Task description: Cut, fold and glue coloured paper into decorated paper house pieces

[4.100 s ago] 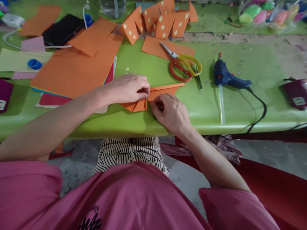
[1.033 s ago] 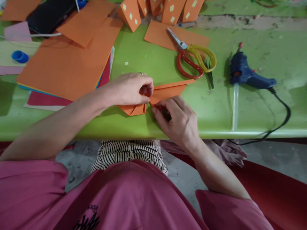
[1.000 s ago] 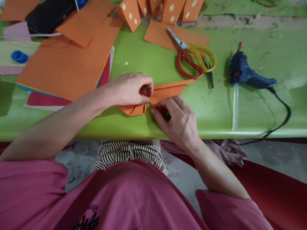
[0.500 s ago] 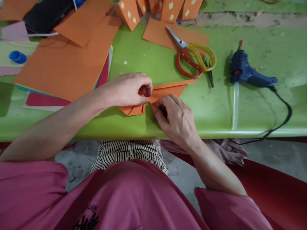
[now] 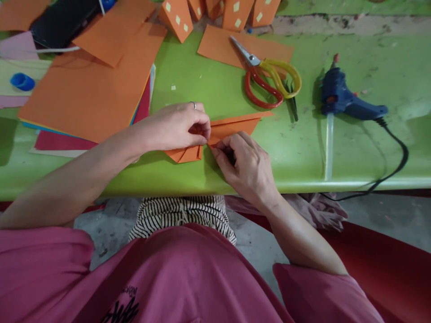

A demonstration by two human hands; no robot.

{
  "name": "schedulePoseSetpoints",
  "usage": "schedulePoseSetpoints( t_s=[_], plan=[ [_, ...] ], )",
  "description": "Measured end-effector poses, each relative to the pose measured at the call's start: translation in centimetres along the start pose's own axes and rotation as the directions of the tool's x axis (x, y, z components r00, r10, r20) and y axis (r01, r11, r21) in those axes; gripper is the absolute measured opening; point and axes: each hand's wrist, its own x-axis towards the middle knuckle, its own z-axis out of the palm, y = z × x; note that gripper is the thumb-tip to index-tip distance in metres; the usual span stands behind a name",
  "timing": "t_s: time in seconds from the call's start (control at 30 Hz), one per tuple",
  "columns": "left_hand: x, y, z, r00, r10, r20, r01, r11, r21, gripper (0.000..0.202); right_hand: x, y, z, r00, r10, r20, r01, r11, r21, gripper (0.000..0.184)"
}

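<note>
- Pinching folded orange paper [image 5: 232, 126] in the fingers of the left hand [image 5: 183, 126].
- Grasping it too with the right hand [image 5: 249, 165].
- Over the green bench [image 5: 296, 157], near the scissors [image 5: 269, 72].

Left hand [image 5: 182, 125] and right hand [image 5: 249, 166] pinching folded orange paper [image 5: 234, 128] near front edge of green table [image 5: 303, 166]. Scissors [image 5: 253, 60] lying partly on flat orange sheet [image 5: 215, 42], tweezers [image 5: 294, 108] poking out by handles. Glue gun [image 5: 340, 96] resting right, cord [image 5: 406, 154] trailing over edge. Paper stack [image 5: 90, 94] sitting left; blue cap [image 5: 22, 81] lying on pale sheet [image 5: 40, 71]. Spotted orange pieces [image 5: 178, 21] standing behind.
</note>
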Motion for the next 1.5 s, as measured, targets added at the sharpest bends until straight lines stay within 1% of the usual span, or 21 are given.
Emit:
schedulePoseSetpoints(
  t_s=[0.17,0.47,0.7,0.83,0.97,1.03,1.13,1.23,1.3,1.4,1.5],
  plan=[
    [-0.2,0.2,0.3,0.999,0.025,-0.044,-0.025,1.000,-0.007,0.021,0.0,-0.1,0.1,0.999,0.019,-0.035,-0.019,1.000,-0.006,0.009],
    [-0.3,0.5,1.0,0.993,0.034,-0.115,-0.029,0.999,0.046,0.017,0.1,-0.2,0.2,0.999,0.027,-0.034,-0.029,0.998,-0.052,0.009],
    [-0.2,0.6,1.5,0.990,0.034,-0.139,-0.030,0.999,0.030,0.018,-0.1,-0.3,-0.1,0.999,0.004,-0.035,-0.005,0.999,-0.038,0.002],
    [-0.2,0.6,1.6,0.990,0.021,-0.140,-0.017,0.999,0.032,0.017,-0.3,-0.4,-0.5,1.000,-0.004,-0.028,0.004,1.000,-0.001,0.010],
    [-0.2,0.6,1.7,0.990,0.017,-0.138,-0.014,1.000,0.028,0.014,-0.8,-0.1,-0.6,0.997,-0.070,-0.041,0.070,0.998,-0.003,0.019],
    [-0.2,0.5,1.8,0.989,0.027,-0.142,-0.024,0.999,0.028,0.011,-1.0,0.0,-0.6,0.994,-0.106,-0.041,0.105,0.994,-0.032,0.020],
    [-0.2,0.4,1.7,0.988,0.038,-0.148,-0.035,0.999,0.025,0.009,-1.2,0.1,-0.6,0.992,-0.121,-0.037,0.119,0.992,-0.040,0.020],
    [-0.2,0.3,1.5,0.991,0.019,-0.130,-0.020,1.000,-0.001,0.010,-1.2,0.2,-0.5,0.992,-0.115,-0.046,0.114,0.993,-0.019,0.021],
    [-0.1,0.4,1.5,0.993,0.007,-0.120,-0.008,1.000,-0.009,0.016,-1.3,0.2,-0.4,0.991,-0.120,-0.059,0.118,0.993,-0.023,0.021],
    [-0.1,0.4,1.6,0.991,0.001,-0.134,0.000,1.000,0.003,0.026,-1.3,0.3,-0.3,0.990,-0.123,-0.068,0.120,0.992,-0.036,0.022],
    [-0.1,0.5,1.8,0.988,0.017,-0.152,-0.015,1.000,0.013,0.024,-1.2,0.2,-0.4,0.991,-0.122,-0.058,0.120,0.992,-0.031,0.021]
  ],
)
